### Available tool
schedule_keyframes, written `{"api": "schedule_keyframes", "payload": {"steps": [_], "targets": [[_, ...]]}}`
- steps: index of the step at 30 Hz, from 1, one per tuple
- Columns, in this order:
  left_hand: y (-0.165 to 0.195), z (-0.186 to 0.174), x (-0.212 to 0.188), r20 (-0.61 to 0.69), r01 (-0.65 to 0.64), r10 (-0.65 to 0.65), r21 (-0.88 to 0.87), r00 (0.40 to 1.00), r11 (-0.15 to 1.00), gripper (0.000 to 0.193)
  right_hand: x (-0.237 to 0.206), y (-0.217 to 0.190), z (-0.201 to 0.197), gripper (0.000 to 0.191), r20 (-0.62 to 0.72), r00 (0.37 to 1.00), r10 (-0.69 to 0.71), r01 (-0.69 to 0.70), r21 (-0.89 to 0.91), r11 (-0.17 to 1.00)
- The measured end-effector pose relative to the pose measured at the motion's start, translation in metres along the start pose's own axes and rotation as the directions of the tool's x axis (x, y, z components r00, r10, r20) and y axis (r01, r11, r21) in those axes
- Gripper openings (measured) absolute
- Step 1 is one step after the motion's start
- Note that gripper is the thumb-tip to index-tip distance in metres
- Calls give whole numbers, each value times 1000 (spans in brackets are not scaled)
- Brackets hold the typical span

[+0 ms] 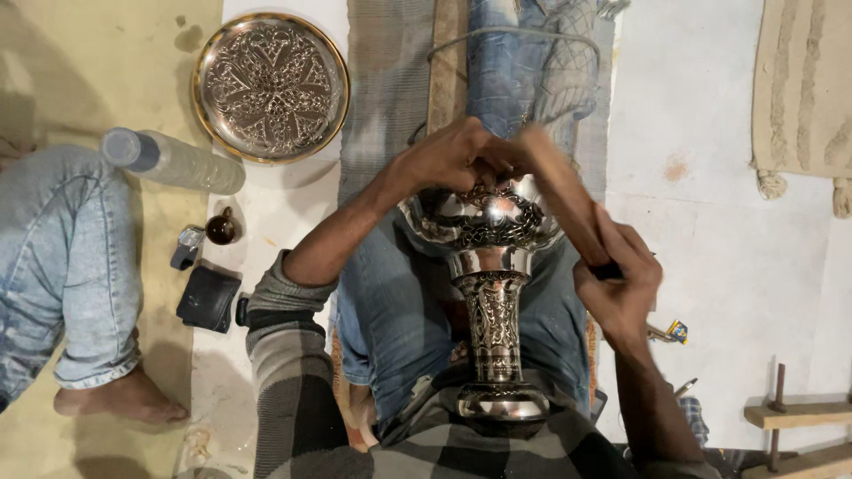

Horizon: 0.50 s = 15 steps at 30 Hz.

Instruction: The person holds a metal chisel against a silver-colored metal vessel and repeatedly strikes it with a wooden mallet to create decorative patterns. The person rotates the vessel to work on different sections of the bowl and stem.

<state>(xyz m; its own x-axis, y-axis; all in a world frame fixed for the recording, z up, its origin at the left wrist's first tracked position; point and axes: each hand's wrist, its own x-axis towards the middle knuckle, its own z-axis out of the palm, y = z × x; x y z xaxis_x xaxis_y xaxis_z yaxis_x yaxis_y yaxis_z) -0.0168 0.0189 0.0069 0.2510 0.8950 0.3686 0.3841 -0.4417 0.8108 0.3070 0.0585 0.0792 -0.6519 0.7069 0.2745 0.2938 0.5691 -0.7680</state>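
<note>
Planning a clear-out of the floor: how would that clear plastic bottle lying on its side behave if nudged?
The clear plastic bottle with the blue cap lies on its side on the floor, so it would probably roll across its length. Thin see-through walls suggest it is light and would dent under a firm squeeze. The smooth round surface may be slippery.

Our left hand (457,155) is raised out ahead of us, fingers curled inward and bunched together at the tips, knuckles turned up, the wrist bent slightly down. Its forearm runs bare from the pushed-up sleeve at the elbow, angling up and to the right toward those pinched fingertips. Our right hand (621,284) sits lower and nearer to us, closed in a firm fist, thumb pressed across the front of the curled fingers, back of the hand facing right. Its forearm rises almost straight from the bottom edge. The two hands are apart, the left fingertips above and to the left of the right fist's knuckles.
</note>
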Motion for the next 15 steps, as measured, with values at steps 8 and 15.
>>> {"api": "schedule_keyframes", "payload": {"steps": [8,15], "targets": [[9,-9,7,95,-131,147,-162,985,978,47,-39,-2,16,60,-177,975,132,-128,31,991],[2,-3,14,144,-210,225,-115,964,971,35,-64,18,18,63,-159,980,122,-128,-30,991]]}}
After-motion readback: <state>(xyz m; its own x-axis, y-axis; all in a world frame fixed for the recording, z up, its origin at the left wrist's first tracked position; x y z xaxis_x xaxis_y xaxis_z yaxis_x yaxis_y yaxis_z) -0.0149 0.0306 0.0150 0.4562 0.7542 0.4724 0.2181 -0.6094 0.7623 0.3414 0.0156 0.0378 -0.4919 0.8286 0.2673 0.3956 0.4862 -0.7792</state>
